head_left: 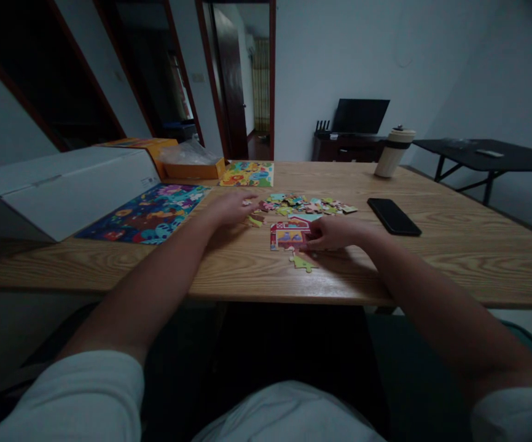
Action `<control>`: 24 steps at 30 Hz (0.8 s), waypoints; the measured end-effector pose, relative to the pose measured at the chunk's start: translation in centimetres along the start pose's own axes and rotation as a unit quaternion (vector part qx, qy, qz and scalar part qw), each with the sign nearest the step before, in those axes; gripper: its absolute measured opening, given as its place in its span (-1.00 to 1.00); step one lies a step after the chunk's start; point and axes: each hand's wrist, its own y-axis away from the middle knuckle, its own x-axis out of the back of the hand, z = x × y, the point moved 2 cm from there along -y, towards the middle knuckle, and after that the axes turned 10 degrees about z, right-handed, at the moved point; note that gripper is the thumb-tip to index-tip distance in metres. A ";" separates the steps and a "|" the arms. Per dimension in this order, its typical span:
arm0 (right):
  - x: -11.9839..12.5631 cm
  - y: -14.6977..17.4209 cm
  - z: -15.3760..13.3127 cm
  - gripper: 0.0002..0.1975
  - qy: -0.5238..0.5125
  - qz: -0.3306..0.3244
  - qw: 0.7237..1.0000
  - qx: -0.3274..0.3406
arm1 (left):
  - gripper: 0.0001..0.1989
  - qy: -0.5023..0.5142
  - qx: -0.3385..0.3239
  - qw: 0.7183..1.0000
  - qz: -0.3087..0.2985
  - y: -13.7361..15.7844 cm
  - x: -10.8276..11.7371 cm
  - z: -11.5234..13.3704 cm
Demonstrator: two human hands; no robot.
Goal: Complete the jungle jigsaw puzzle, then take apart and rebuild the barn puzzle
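Note:
A partly joined jigsaw puzzle [289, 236], with a red barn-like picture, lies near the front of the wooden table. At its right edge is my right hand [335, 232], thumb and fingers closed on a puzzle piece that they mostly cover. Just below sits a loose green puzzle piece [303, 264]. My left hand [226, 209] rests farther left with its fingers apart, reaching the left end of a pile of loose puzzle pieces [293, 204]. A small yellow-green puzzle piece [255, 220] lies beside its fingers.
To the left are a dark blue picture sheet [150, 215], a white box [77, 181] and an orange tray [196, 170] holding clear plastic. A yellow picture sheet [250, 174] lies behind the pile. A black phone [394, 217] and cream bottle [391, 156] occupy the right side.

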 end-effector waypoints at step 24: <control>2.1 -1.6 9.2 -0.70 -0.077 0.246 0.953 -0.159 | -0.59 -0.068 0.105 0.992 0.030 -1.2 -2.2 -6.9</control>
